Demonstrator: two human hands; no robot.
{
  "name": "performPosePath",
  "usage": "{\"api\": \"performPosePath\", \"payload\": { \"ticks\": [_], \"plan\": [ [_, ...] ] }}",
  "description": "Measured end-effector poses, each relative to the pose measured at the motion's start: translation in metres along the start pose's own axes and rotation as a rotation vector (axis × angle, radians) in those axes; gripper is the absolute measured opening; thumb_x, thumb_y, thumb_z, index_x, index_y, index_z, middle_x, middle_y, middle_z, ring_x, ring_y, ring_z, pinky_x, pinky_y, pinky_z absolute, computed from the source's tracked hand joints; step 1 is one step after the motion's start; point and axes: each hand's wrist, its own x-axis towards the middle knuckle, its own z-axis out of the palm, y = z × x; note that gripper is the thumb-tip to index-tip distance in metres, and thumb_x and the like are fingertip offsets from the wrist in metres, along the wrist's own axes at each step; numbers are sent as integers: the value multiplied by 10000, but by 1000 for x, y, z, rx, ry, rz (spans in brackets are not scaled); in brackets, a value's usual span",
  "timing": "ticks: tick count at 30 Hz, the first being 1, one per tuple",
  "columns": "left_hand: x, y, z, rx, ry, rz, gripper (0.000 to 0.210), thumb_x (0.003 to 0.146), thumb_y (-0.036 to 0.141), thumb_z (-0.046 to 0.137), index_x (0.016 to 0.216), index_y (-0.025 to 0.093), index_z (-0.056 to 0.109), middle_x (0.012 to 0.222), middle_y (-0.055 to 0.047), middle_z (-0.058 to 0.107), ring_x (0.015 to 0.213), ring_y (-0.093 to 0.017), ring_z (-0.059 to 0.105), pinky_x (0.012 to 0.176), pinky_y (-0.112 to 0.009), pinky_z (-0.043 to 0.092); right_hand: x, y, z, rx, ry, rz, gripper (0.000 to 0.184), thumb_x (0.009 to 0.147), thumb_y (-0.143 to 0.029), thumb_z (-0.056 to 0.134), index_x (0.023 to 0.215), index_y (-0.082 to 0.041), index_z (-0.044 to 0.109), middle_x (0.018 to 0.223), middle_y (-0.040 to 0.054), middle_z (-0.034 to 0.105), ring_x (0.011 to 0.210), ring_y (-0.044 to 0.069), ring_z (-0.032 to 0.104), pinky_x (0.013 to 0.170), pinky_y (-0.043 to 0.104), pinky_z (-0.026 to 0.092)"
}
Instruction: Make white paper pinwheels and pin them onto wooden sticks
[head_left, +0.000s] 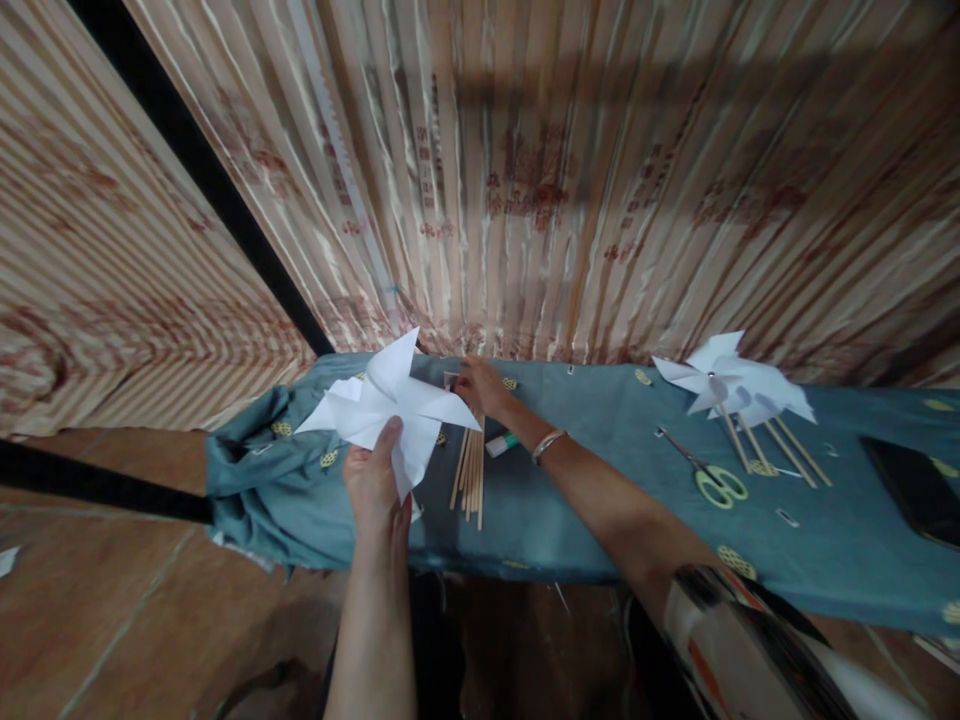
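My left hand (pixel 373 478) pinches a white paper pinwheel head (pixel 390 405), thumb on its front near the centre and the other fingers behind it. No stick shows on this pinwheel. At the table's back edge, my right hand (pixel 482 387) reaches to a small dark packet or box (pixel 451 381). Its fingers are bent together, and what they grip is too small to make out. Below that hand lies a bundle of thin wooden sticks (pixel 470 472), its upper end partly covered by the pinwheel. A glue stick with a green part (pixel 501 444) rests beside the bundle.
Pinwheels on wooden sticks (pixel 739 385) lie at the right on the blue-green tablecloth (pixel 592 470). Near them are green-handled scissors (pixel 712 480) and a dark phone-like slab (pixel 911 485). A patterned curtain (pixel 525 180) hangs behind; a black pole (pixel 217 190) slants at left.
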Motion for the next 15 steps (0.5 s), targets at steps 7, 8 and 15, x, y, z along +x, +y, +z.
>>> {"api": "performPosePath", "payload": {
  "ticks": [7, 8, 15],
  "plan": [
    [-1, -4, 1, -9, -41, -18, 275, 604, 128, 775, 872, 131, 714, 734, -38, 754, 764, -214, 743, 858, -349, 586, -47, 5, -33, 594, 114, 262, 161, 833, -329, 629, 780, -205, 717, 957, 61, 764, 954, 225, 712, 885, 421, 560],
    [-2, -6, 2, -4, -54, -21, 288, 588, 140, 785, 867, 133, 713, 737, -39, 754, 780, -220, 743, 850, -349, 586, -61, 5, -41, 676, 118, 277, 179, 823, -368, 640, 783, -212, 717, 947, 63, 771, 956, 220, 716, 883, 412, 565],
    [-17, -39, 15, 150, -194, -10, 399, 487, 243, 854, 836, 134, 696, 770, -45, 756, 738, -220, 723, 714, -321, 574, -157, -2, -95, 1217, 99, 473, 257, 667, -441, 802, 790, -225, 737, 1044, 78, 765, 982, 240, 721, 827, 381, 593]
  ]
}}
